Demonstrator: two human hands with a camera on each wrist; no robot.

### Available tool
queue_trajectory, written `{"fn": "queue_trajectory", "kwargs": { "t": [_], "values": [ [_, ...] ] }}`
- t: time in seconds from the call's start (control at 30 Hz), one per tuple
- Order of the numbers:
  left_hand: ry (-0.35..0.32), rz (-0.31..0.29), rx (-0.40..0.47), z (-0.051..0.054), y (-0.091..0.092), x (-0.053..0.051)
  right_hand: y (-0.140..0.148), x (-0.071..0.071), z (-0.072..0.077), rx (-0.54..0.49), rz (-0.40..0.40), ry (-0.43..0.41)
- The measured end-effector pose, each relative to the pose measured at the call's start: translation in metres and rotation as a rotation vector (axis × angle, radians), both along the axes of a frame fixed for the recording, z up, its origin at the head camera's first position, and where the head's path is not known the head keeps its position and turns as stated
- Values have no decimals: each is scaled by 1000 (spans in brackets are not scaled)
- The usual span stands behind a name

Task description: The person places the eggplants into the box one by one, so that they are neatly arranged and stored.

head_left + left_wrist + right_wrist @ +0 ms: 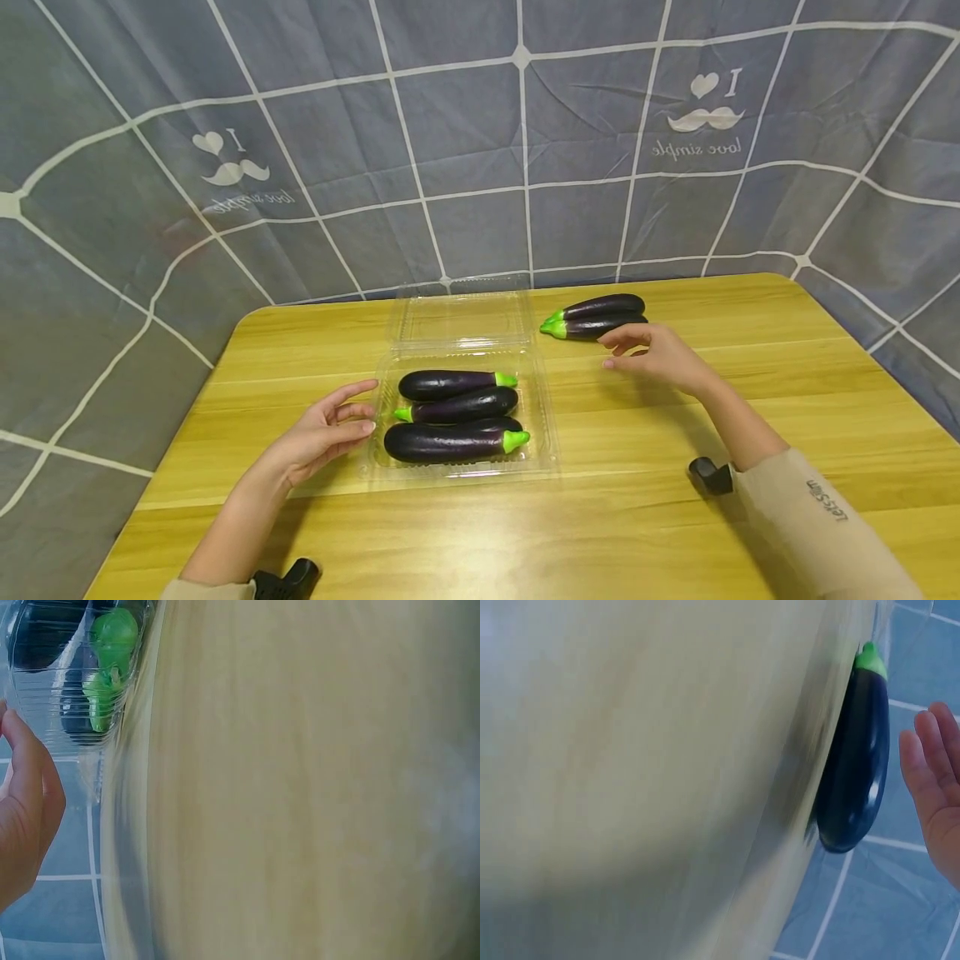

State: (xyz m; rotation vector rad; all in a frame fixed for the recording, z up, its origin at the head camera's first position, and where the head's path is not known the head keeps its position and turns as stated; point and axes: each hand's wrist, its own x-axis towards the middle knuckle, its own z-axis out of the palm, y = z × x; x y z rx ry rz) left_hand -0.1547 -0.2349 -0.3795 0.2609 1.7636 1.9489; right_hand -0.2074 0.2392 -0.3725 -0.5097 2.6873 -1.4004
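Observation:
A clear plastic container (pixel 551 433) lies on the table with its lid (pixel 461 321) folded back, holding several eggplants, the front one (pixel 442 443) with its green cap at the right. At the container's left side is the left hand (pixel 322 437), fingers relaxed and gripping nothing; whether it touches the wall I cannot tell. Two more eggplants (pixel 603 307) lie side by side to the right of the lid. The right hand (pixel 660 358) hovers just right and in front of them, fingers loosely bent and empty; the right wrist view shows a gap between hand (pixel 937 780) and eggplant (pixel 855 761).
The wooden table (pixel 480 533) reaches back to a grey curtain (pixel 465 150) with white lines. A black device (pixel 711 476) sits at the right wrist and another (pixel 288 581) at the left wrist.

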Motion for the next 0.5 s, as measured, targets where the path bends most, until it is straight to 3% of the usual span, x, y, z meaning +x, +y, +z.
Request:
{"fn": "queue_trajectory", "kwargs": {
  "t": [0.5],
  "values": [
    [-1,9,-8,2,1,0,19,-17,2,44,-101,14]
  ]
}}
